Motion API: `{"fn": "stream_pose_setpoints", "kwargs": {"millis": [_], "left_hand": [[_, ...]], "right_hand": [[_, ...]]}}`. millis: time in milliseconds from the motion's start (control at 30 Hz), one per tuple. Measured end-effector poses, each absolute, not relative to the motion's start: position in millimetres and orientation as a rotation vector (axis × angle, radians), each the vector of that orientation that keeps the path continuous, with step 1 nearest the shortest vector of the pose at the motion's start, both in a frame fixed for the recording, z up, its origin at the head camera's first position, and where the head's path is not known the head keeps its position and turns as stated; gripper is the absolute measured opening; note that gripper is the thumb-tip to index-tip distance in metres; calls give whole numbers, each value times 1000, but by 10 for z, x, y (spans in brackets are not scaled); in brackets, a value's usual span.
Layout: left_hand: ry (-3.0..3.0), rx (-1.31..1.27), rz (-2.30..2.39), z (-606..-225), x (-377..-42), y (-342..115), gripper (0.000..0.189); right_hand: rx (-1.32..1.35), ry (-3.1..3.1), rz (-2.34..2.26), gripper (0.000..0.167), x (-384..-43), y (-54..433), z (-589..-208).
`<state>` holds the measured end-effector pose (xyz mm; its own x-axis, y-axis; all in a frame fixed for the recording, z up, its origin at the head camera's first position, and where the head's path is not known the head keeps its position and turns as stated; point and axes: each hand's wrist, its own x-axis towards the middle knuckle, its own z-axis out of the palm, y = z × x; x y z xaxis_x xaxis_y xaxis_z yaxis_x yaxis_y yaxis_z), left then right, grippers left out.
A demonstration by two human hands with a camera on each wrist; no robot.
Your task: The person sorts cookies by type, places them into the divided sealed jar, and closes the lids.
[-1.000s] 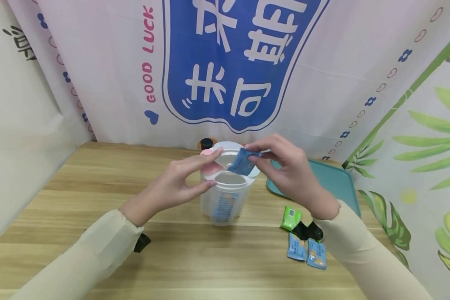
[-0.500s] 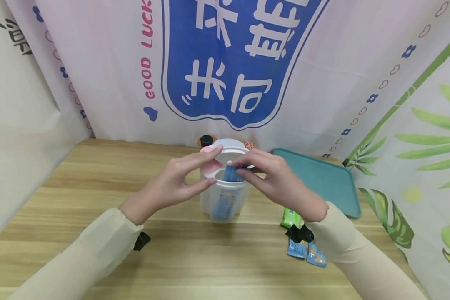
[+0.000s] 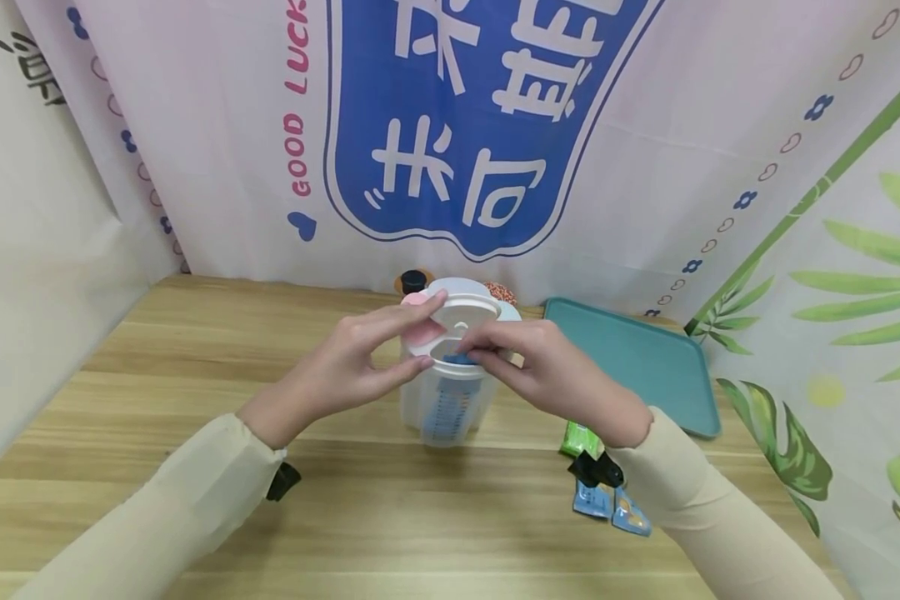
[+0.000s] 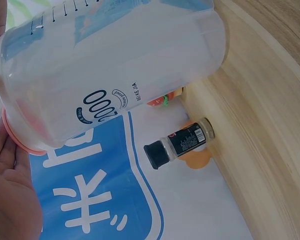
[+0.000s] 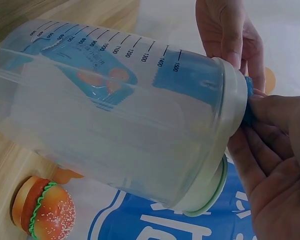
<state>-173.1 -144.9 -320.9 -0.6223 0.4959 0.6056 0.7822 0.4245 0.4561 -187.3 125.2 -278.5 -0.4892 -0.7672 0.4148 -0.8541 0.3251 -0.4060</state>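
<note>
A clear plastic storage canister with measuring marks stands upright on the table, one flap of its lid raised. My left hand holds the canister at its top, thumb at the front rim and a finger by the raised flap. My right hand pinches a blue snack packet at the front opening. Most of that packet is down inside, and its top edge shows between the fingers in the right wrist view. Another blue packet lies inside the canister, visible through the wall.
Right of the canister lie a green packet and two blue packets, partly behind the right wrist camera. A teal tray sits at the back right. Behind the canister are a black-capped spice jar and a toy burger.
My right hand has moved left and down, carrying the blue packet from above the canister into its front opening. My left hand has stayed at the rim.
</note>
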Motion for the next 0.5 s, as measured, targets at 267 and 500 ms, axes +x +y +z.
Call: {"fn": "stream_pose_setpoints", "kwargs": {"millis": [267,500], "left_hand": [[-2299,-1092,-1034,-3208,-1728,-1456,73],[-2302,-1093,-1041,-3210,-1734,-1452,73]], "right_hand": [[1546,-2486,782,17,-1852,1214,-2767],[1550,-2516,769,20,-1847,1225,-2776]]}}
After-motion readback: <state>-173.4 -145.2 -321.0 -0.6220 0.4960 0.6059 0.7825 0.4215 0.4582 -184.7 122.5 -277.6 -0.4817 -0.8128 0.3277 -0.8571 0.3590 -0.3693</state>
